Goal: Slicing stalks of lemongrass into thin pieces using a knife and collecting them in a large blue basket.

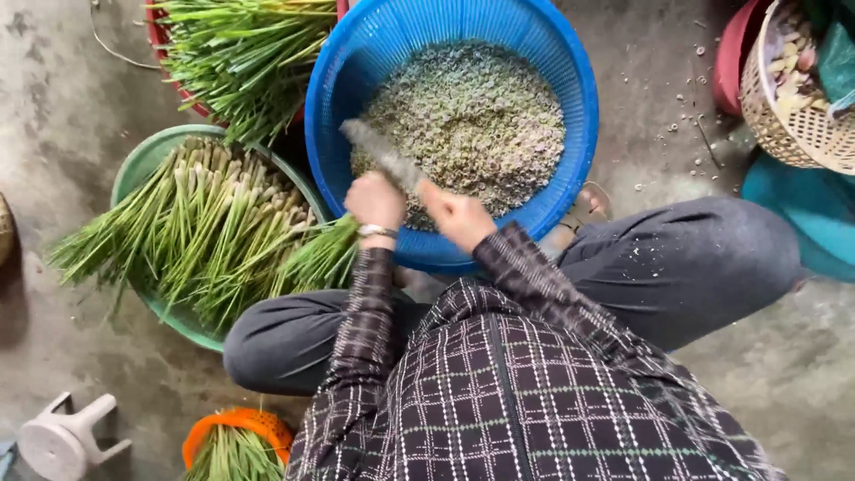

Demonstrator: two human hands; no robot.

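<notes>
My left hand (374, 200), with a watch at the wrist, is closed on a bundle of green lemongrass stalks (322, 256) whose leafy ends trail down-left over the basket's rim. My right hand (459, 216) grips a knife (381, 153); its motion-blurred blade reaches up-left across the top of my left hand. Both hands are over the near edge of a big blue plastic basket (570, 80), which is filled with finely chopped pale green pieces (472, 116).
A green basin (134, 169) of lemongrass stalks lies at left, and a red basket (165, 40) of green leaves behind it. An orange basket (240, 420) and a small grey stool (62, 441) are at bottom left. A woven basket (793, 125) stands at top right.
</notes>
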